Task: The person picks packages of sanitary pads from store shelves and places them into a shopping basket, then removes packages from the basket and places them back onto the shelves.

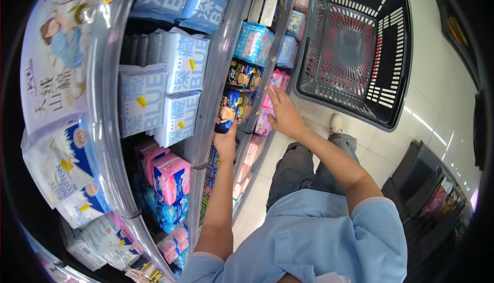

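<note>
My left hand reaches up to a shelf and grips the lower end of a dark blue pack with orange and yellow print. Its fingers are mostly hidden behind the pack. My right hand is open at the shelf's front edge, its fingers spread over pink packs. Whether those fingertips touch the packs or the edge, I cannot tell. Above the blue pack lies another dark pack, then a light blue checked pack.
A dark grey shopping basket stands beyond my right hand on the tiled floor. Blue and white packs fill the shelf to the left, with pink packs below them. A dark rack of goods is at the right.
</note>
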{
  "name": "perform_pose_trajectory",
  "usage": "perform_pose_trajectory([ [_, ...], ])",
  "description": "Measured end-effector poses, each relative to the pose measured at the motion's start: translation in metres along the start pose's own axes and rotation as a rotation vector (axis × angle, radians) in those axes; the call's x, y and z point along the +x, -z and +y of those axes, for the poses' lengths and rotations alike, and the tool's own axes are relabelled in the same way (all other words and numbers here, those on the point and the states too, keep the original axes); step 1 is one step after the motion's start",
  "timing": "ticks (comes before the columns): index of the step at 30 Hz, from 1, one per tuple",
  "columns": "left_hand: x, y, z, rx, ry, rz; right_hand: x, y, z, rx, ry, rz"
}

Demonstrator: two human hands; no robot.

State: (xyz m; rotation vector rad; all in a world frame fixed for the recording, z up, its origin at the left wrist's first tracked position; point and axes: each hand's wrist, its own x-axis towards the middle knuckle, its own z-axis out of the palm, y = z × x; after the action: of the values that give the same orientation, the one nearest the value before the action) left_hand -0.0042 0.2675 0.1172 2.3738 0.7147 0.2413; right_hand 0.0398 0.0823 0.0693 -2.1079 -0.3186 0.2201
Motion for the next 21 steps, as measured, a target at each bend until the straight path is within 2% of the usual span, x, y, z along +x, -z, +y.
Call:
perform_pose_trajectory([
  [5, 0.037, -0.009, -0.032, 0.030, 0.023, -0.075, -0.011, -0.014, 0.025, -0.004, -0.185, -0.124],
  [6, 0.037, -0.007, -0.020, 0.137, 0.053, -0.068, -0.012, -0.017, 0.030, 0.005, -0.198, -0.121],
  [9, 0.042, -0.007, -0.010, 0.199, 0.102, -0.124, -0.011, -0.023, 0.040, 0.026, -0.237, -0.117],
  [12, 0.044, -0.003, 0.008, 0.000, 0.232, -0.197, -0.007, -0.026, 0.046, 0.082, -0.296, -0.140],
  [14, 0.047, -0.005, -0.002, -0.003, 0.212, -0.190, 0.003, -0.028, 0.050, 0.189, -0.350, -0.169],
  [17, 0.045, -0.003, 0.007, -0.012, 0.237, -0.219, 0.026, -0.045, 0.056, 0.358, -0.356, -0.043],
  [19, 0.041, -0.004, 0.020, 0.036, 0.272, -0.192, 0.048, -0.058, 0.058, 0.377, -0.278, 0.069],
  [21, 0.042, -0.008, 0.009, 0.014, 0.180, -0.167, 0.070, -0.070, 0.058, 0.435, -0.251, 0.143],
])
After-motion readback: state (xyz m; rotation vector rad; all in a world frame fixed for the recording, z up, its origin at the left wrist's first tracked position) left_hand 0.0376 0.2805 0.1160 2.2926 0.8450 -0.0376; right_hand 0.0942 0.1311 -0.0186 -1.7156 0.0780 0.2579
